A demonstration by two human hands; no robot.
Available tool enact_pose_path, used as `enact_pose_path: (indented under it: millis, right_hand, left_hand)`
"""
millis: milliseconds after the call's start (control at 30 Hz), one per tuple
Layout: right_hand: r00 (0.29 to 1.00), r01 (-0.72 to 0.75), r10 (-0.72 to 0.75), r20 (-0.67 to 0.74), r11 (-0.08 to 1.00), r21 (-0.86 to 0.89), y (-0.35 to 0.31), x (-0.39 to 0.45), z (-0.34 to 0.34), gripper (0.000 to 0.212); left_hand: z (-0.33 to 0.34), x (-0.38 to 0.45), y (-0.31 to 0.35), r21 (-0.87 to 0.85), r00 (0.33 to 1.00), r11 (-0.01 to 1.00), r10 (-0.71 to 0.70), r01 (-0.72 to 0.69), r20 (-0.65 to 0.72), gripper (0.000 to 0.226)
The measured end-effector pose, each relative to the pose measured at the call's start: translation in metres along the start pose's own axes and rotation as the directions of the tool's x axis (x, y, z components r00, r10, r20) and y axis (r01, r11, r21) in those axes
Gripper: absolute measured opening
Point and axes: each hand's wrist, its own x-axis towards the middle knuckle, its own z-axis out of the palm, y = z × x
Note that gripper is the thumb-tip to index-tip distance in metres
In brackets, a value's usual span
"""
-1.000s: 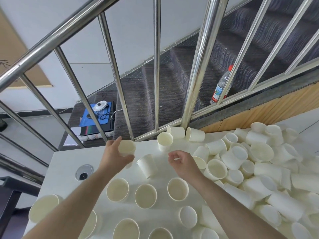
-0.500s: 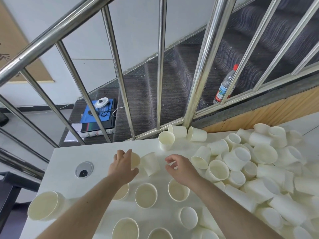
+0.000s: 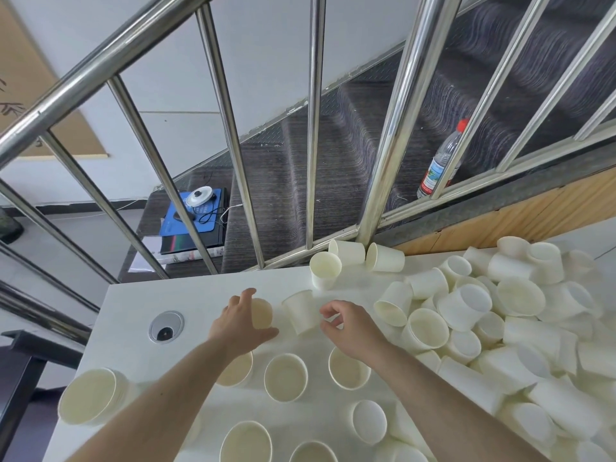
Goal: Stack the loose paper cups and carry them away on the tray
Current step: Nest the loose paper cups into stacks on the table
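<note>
The left hand [image 3: 240,323] grips a cup [image 3: 261,313] standing on the white table [image 3: 133,308], fingers over its far side and thumb curled round the near side. Just right of it stands an upturned cup [image 3: 299,311], base up and tilted. The right hand [image 3: 350,325] hovers just beside that cup with its fingers loosely curled, holding nothing; whether a fingertip touches the cup cannot be told. In front of the hands, 3 upright cups [image 3: 286,376] sit in a row, the left one partly hidden under the left forearm. A stack [image 3: 90,396] of nested cups lies on its side near the table's left edge. A large pile [image 3: 500,328] of loose cups covers the table's right side. A round cable grommet [image 3: 166,327] is set into the table left of the left hand. Behind the table runs a steel railing [image 3: 396,128], and beyond it a bottle [image 3: 440,161] stands on the stairs.
</note>
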Motion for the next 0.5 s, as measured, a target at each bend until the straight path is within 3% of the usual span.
enact_pose_path:
  millis: [167,233,367,500]
  right_hand:
    - [0.999,-0.011,0.010,-0.036,0.999,-0.041,0.003,0.006,-0.002,0.028]
    - [0.997,0.005,-0.014,-0.082,0.995,-0.102,0.003,0.008,-0.004,0.031]
    - [0.987,0.065,-0.100,-0.127,0.964,-0.256,0.000,0.020,-0.014,0.037]
    - [0.984,0.123,-0.161,-0.076,0.922,-0.368,-0.003,0.036,-0.025,0.047]
  left_hand:
    - [-0.004,0.003,0.022,0.196,0.961,0.954,0.252,-0.227,-0.115,0.062]
    - [-0.001,0.005,0.037,0.261,0.938,0.918,0.333,-0.299,-0.097,0.054]
    - [0.010,0.019,0.062,0.376,0.944,0.871,0.329,-0.316,0.031,0.056]
    - [0.023,0.032,0.072,0.398,0.947,0.864,0.319,-0.310,0.044,0.054]
